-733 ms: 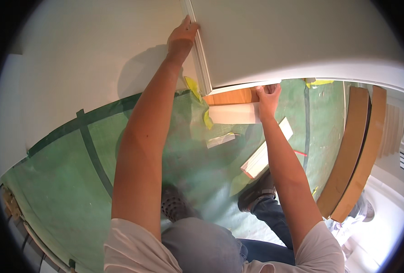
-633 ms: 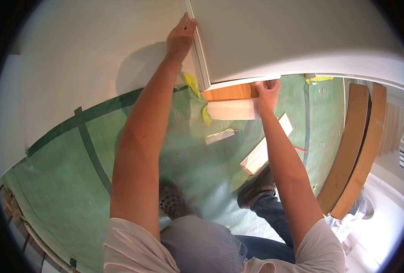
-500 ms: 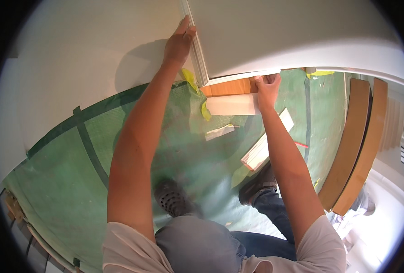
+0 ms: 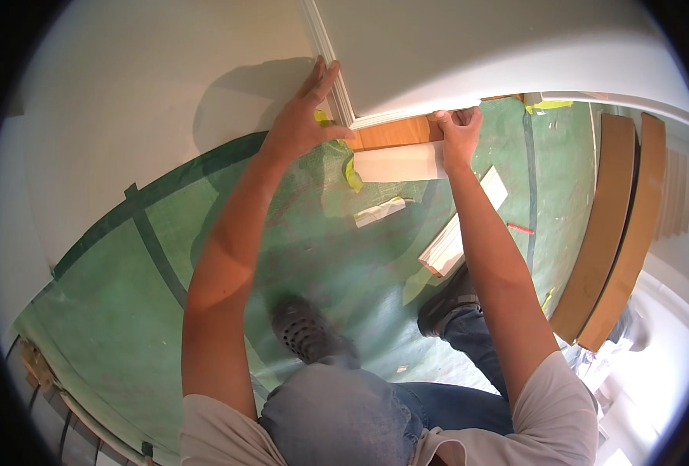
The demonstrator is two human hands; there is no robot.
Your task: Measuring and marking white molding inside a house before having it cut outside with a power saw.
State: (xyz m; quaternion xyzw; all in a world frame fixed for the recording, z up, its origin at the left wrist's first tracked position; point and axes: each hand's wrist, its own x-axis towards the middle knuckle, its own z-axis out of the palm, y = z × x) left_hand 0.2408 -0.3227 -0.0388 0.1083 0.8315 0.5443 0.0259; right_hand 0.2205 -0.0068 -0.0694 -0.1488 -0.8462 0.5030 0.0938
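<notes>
My left hand [image 4: 298, 120] is open, thumb and fingers apart. Its fingertips touch the lower part of a white vertical moulding [image 4: 333, 58] along the wall corner, while the thumb points toward the corner's foot. My right hand [image 4: 459, 140] is bent at the far end of a short white horizontal moulding strip [image 4: 399, 116] at the wall's foot, with thumb and fingers closed on its edge; the fingertips are partly hidden. Below the strip lie an orange-brown wood surface [image 4: 395, 133] and a pale flat sheet [image 4: 399, 163], its right end beside my right wrist.
Green protective sheeting [image 4: 344, 256] covers the floor. A white moulding offcut [image 4: 445, 248] lies beside my right forearm, near a red pencil-like stick [image 4: 520, 229] and a torn pale strip [image 4: 379, 211]. Two long brown boards [image 4: 600, 225] stand at right. Yellow tape [image 4: 354, 175] hangs by the corner.
My left hand has slid down the vertical moulding toward the corner, and its fingers have spread. My right hand stays at the strip's end. The view has shifted slightly.
</notes>
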